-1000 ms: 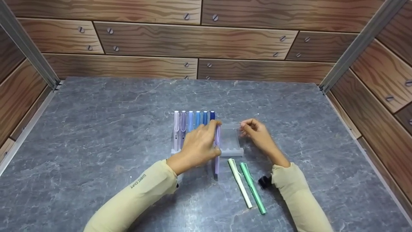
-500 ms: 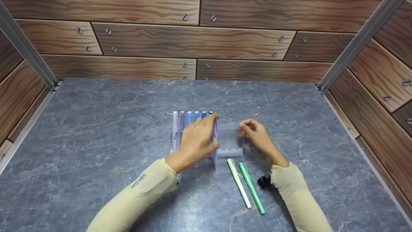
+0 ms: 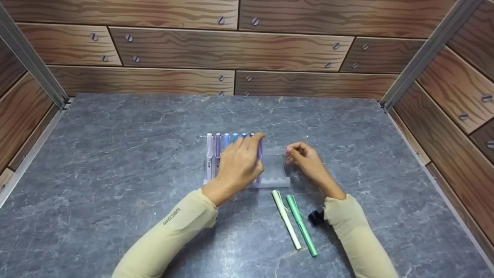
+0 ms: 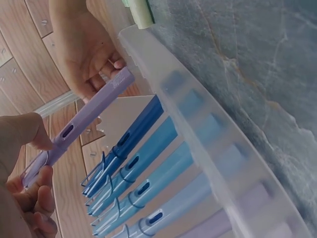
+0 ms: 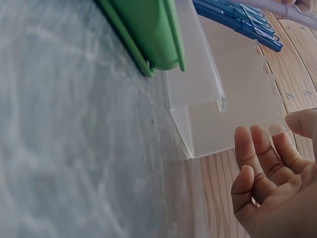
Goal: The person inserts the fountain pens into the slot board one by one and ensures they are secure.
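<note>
My left hand (image 3: pixel 239 162) pinches a light purple pen (image 4: pixel 94 111) between thumb and fingers. That pen slants over the clear pen stand (image 3: pixel 276 166), beside the dark blue pen (image 4: pixel 124 144) at the row's end. Several lilac, purple and blue pens stand in the slots to its left, partly behind my hand in the head view. At the stand's right side, my right hand (image 3: pixel 308 162) pinches the clear back plate's corner between thumb and fingertips, as the right wrist view shows. Scalloped slots to the right of the purple pen hold no pens.
A pale green pen (image 3: pixel 286 220) and a green pen (image 3: pixel 302 226) lie side by side on the grey marbled table (image 3: pixel 115 154), in front of the stand. Near the right sleeve is a small black object (image 3: pixel 315 218). Wood-patterned walls (image 3: pixel 231 46) surround the table.
My left hand has carried the light purple pen away from the table's near side and in over the stand, beside the dark blue pen. My right hand stays where it was.
</note>
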Action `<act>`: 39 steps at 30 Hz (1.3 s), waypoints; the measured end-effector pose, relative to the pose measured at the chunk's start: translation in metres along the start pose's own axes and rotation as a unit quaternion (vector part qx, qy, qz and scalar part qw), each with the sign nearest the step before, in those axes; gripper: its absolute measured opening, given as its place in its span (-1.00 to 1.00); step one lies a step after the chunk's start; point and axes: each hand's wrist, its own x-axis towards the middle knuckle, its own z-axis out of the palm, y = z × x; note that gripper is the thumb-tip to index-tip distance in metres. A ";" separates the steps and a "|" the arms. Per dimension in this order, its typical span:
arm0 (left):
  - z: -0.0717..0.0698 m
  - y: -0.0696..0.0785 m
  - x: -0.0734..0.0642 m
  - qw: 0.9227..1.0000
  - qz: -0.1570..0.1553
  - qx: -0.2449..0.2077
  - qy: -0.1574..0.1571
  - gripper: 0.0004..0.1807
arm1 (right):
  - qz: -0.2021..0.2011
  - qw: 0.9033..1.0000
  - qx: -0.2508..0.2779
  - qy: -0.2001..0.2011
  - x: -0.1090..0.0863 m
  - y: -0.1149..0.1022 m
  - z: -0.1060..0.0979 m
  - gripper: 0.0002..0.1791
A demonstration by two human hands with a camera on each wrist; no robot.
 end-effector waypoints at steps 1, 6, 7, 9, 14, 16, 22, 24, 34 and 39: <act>0.002 0.000 0.000 1.000 0.002 0.006 0.009 -0.38 | 0.000 1.000 0.001 0.000 0.000 0.000 0.000 -0.67; 0.007 -0.001 0.001 0.999 0.011 0.027 0.042 -0.40 | 0.002 1.000 0.001 0.002 0.001 -0.001 0.001 -0.66; 0.008 -0.001 0.001 0.998 0.012 0.030 0.046 -0.41 | 0.002 1.000 0.000 0.002 0.001 -0.001 0.001 -0.67; 0.010 -0.001 0.001 0.998 0.014 0.037 0.050 -0.42 | 0.001 1.000 -0.003 0.001 0.001 -0.001 0.001 -0.66; 0.014 -0.002 -0.001 0.997 0.025 0.051 0.057 -0.43 | -0.004 1.000 -0.005 -0.004 0.000 -0.002 0.002 -0.66; 0.016 -0.002 -0.001 0.996 0.031 0.057 0.058 -0.43 | -0.005 1.000 -0.003 -0.004 0.000 -0.002 0.002 -0.66; 0.021 -0.001 -0.002 0.996 0.036 0.071 0.048 -0.42 | 0.001 1.000 0.007 0.003 0.000 -0.002 0.001 -0.68; 0.022 0.000 -0.002 0.996 0.034 0.069 0.043 -0.42 | 0.000 1.000 0.004 0.001 0.000 -0.002 0.001 -0.67; 0.026 0.002 -0.002 0.997 0.019 0.067 0.015 -0.38 | -0.007 1.000 -0.004 -0.002 -0.001 -0.001 0.001 -0.70; 0.027 0.002 -0.002 0.998 0.014 0.061 0.000 -0.38 | -0.006 1.000 -0.008 -0.001 0.000 -0.003 0.000 -0.67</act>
